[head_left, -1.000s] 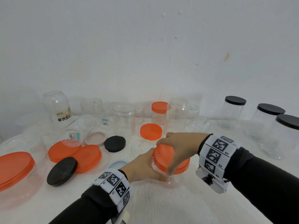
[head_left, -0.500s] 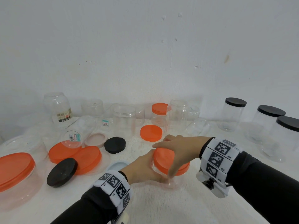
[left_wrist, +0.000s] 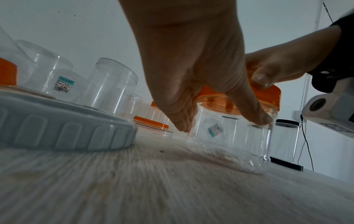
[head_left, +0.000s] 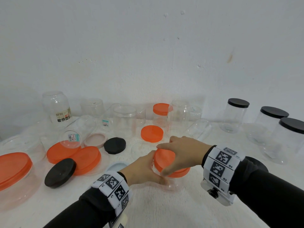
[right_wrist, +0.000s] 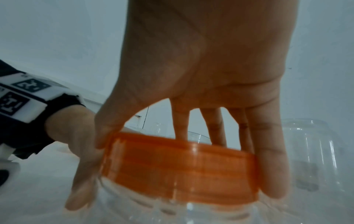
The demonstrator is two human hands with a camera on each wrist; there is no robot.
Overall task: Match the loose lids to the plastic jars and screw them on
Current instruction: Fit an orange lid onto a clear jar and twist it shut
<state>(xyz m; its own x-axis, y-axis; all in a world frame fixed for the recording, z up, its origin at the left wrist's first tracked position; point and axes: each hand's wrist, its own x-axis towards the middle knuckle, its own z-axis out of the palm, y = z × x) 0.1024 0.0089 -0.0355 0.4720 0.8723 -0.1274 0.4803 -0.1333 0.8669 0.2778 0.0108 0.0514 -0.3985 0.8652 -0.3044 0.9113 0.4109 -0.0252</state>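
Lid-screwing under way near tabletop [head_left: 164,211] front: left hand [head_left: 141,170] gripping clear jar [left_wrist: 229,136], right hand [head_left: 182,153] clasped round orange lid [head_left: 164,159] seated on it. Three black-lidded jars [head_left: 236,116] done at right — several loose lids [head_left: 152,133] and open jars left.

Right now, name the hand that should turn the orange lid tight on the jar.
Right. The right hand already grips the orange lid from above, while the left hand holds the clear jar steady below it.
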